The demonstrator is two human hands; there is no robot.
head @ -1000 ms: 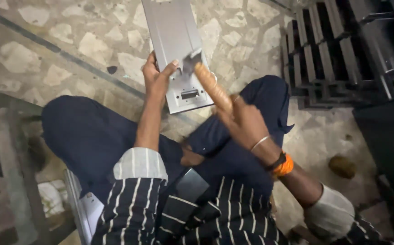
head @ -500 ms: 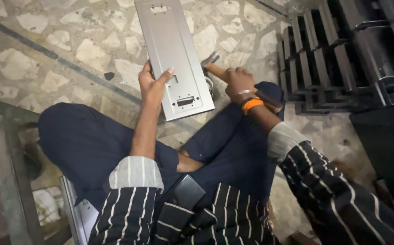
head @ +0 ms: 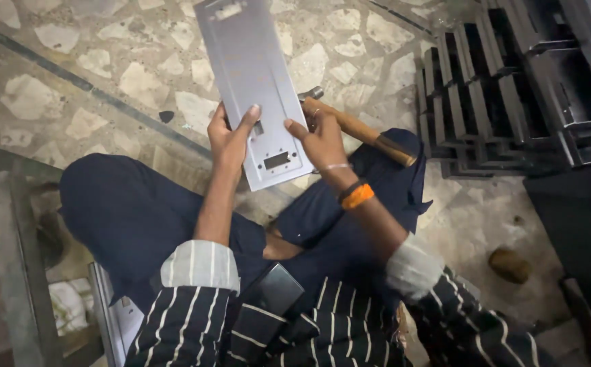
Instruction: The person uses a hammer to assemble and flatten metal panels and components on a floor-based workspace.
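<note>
I sit cross-legged on a stone-chip floor. A long grey metal plate (head: 248, 75) with cut-out slots lies tilted over my knees. My left hand (head: 231, 136) grips its near left edge, thumb on top. My right hand (head: 319, 136) is closed around a hammer (head: 380, 143) close to its head, its wooden handle running back to the right across my knee. That hand's index finger reaches out to the plate's right edge. The hammer's metal head (head: 313, 93) peeks out just right of the plate.
A stack of dark metal channel parts (head: 513, 88) stands at the right. A metal frame (head: 10, 238) is at the left, another grey plate (head: 115, 326) by my left hip. A brown lump (head: 509, 265) lies on the floor. A dark flat object (head: 275, 292) rests in my lap.
My right hand has slid up the hammer handle toward the head and come in against the plate's right edge. The left hand keeps its grip on the plate.
</note>
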